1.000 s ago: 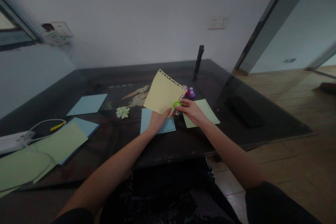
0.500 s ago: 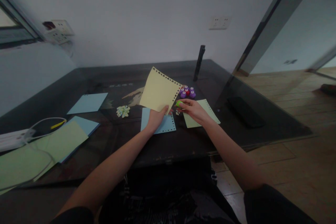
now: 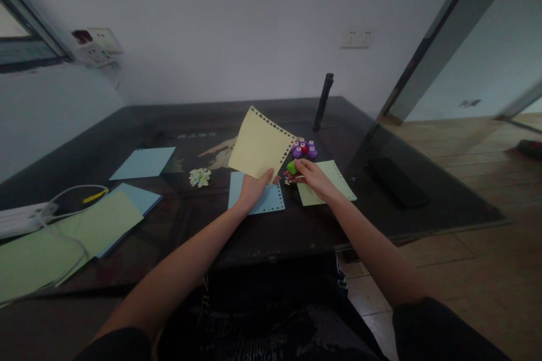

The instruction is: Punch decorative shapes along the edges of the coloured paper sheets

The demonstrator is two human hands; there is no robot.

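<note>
My left hand (image 3: 253, 192) pinches the lower edge of a pale yellow sheet of paper (image 3: 259, 145), raised and tilted above the table. Small shaped holes run along its top and right edges. In my right hand (image 3: 314, 177) is a small green paper punch (image 3: 292, 167), just off the sheet's lower right edge. A blue sheet with holes (image 3: 273, 203) lies under my left hand, and a pale green sheet with holes (image 3: 336, 175) under my right. A few tiny paper cut-outs (image 3: 288, 181) lie below the punch. Purple and red punches (image 3: 311, 150) stand clustered behind it.
A heap of paper cut-outs (image 3: 200, 177) lies left of my hands. Farther left are a blue sheet (image 3: 144, 163), green sheets (image 3: 101, 223) and a white power strip (image 3: 23, 220) with a cable. A black phone-like slab (image 3: 398, 182) lies right; a dark upright stick (image 3: 323, 102) stands behind.
The green punch has turned in my right hand and shows more of its body. My left hand still holds the yellow sheet in much the same pose. The view has shifted slightly.
</note>
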